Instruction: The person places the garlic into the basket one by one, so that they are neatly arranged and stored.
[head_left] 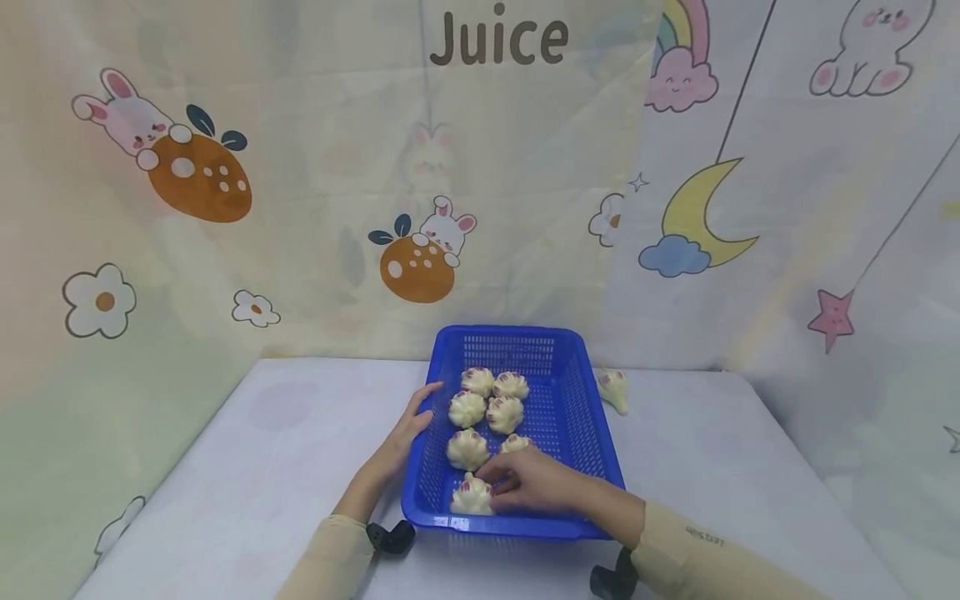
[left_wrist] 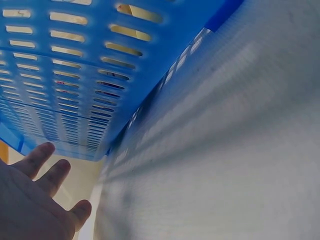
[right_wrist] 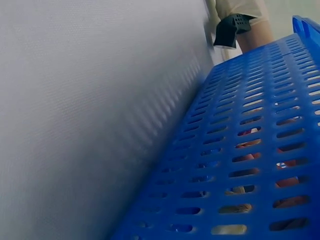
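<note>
A blue plastic basket (head_left: 557, 354) holds several cream-coloured, bun-shaped pieces with pleated sides and reddish marks. Inside its near end my right hand (head_left: 536, 481) grips the nearest bun-shaped piece (head_left: 471, 497) from the right, fingers and thumb bent at its side. Another bun-shaped piece (head_left: 516, 443) is partly hidden behind that hand. On the basket's left rim rests my left hand (head_left: 405, 429), fingers extended. In the left wrist view, the left hand's spread fingers (left_wrist: 54, 175) lie beside the slotted outer wall.
A single cream, teardrop-shaped piece (head_left: 613, 390) lies on the white tabletop (head_left: 300, 433), just right of the basket. Behind the table hangs a printed cloth (head_left: 322, 208). Black wrist devices (head_left: 392, 537) sit near the basket's front corners.
</note>
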